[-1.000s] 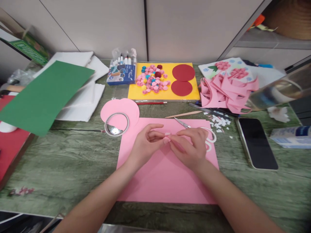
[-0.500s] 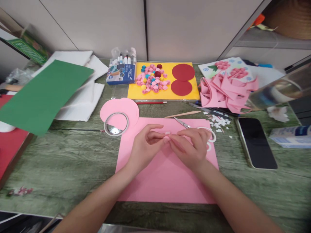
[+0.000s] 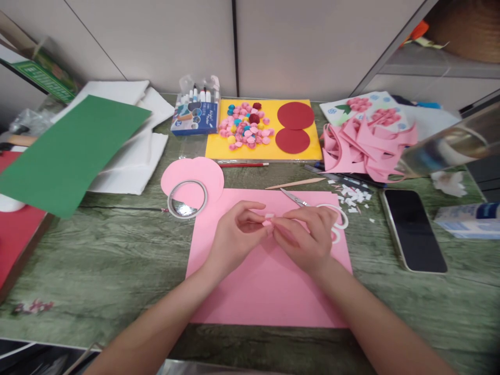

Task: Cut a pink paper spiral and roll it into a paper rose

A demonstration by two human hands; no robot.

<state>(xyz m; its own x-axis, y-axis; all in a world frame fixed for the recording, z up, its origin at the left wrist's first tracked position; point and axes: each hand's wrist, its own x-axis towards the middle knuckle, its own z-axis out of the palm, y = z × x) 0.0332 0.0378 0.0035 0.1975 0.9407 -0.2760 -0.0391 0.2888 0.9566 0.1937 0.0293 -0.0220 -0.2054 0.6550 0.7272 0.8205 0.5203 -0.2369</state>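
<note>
Over the pink paper sheet (image 3: 265,286), my left hand (image 3: 240,229) and my right hand (image 3: 307,234) meet fingertip to fingertip. Both pinch a small pink paper piece (image 3: 267,221) with a whitish patch on its top; its exact shape is mostly hidden by the fingers. White-handled scissors (image 3: 294,198) lie on the sheet behind my right hand, their handles partly covered by it. Left of my left hand, a roll of tape (image 3: 171,200) rests on pink paper circles (image 3: 213,174). A wooden stick (image 3: 296,184) lies just past the sheet.
Rolled paper pieces (image 3: 250,138) and red circles (image 3: 295,115) lie on a yellow pad (image 3: 219,152). Pink scraps (image 3: 371,143), white bits (image 3: 353,195) and a phone (image 3: 414,229) are at right. A marker box (image 3: 195,120) stands behind; green paper (image 3: 78,151) lies left.
My fingers have shifted slightly around the small pink piece, both hands still pinching it. The rest of the table looks the same.
</note>
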